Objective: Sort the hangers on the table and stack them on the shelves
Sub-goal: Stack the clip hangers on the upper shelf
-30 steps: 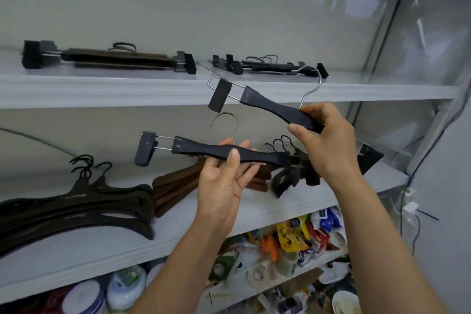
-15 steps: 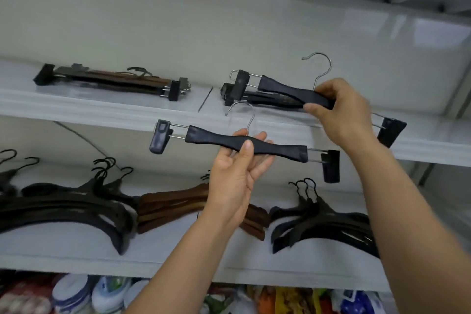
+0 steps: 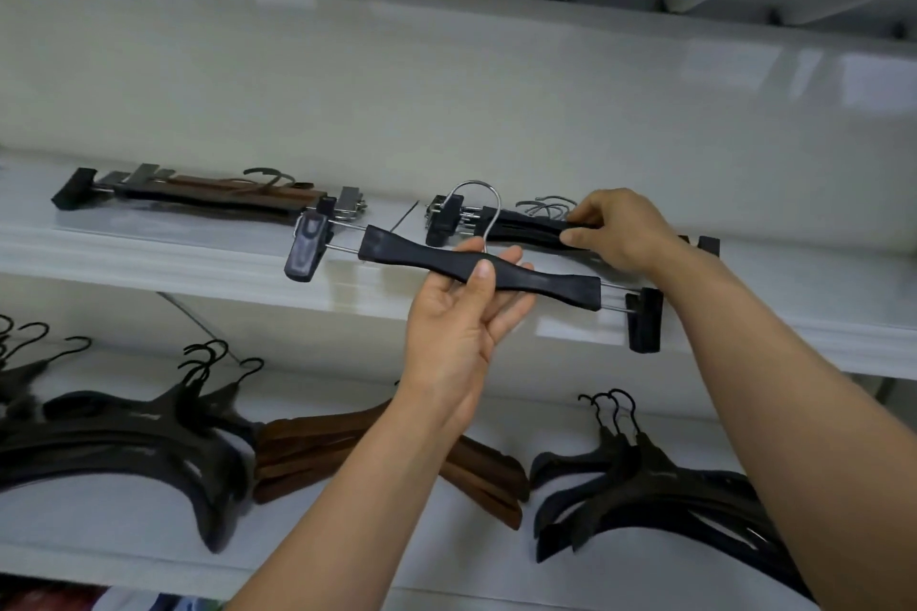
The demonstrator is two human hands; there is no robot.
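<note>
My left hand (image 3: 461, 313) holds a black clip hanger (image 3: 407, 252) level in front of the upper shelf (image 3: 198, 258); its silver hook points up. My right hand (image 3: 620, 228) is shut on a second black clip hanger (image 3: 526, 228), which lies on a small stack of black clip hangers on that shelf. A stack of brown clip hangers (image 3: 218, 194) lies further left on the same shelf.
On the lower shelf (image 3: 124, 551) lie black coat hangers (image 3: 119, 437) at left, brown wooden hangers (image 3: 317, 452) in the middle and more black coat hangers (image 3: 645, 486) at right. A white wall closes the back of the shelves. Coloured items show at the bottom edge.
My right hand has lowered its clip hanger onto the black stack on the upper shelf. My left hand has moved up with its hanger. The view has tilted upward.
</note>
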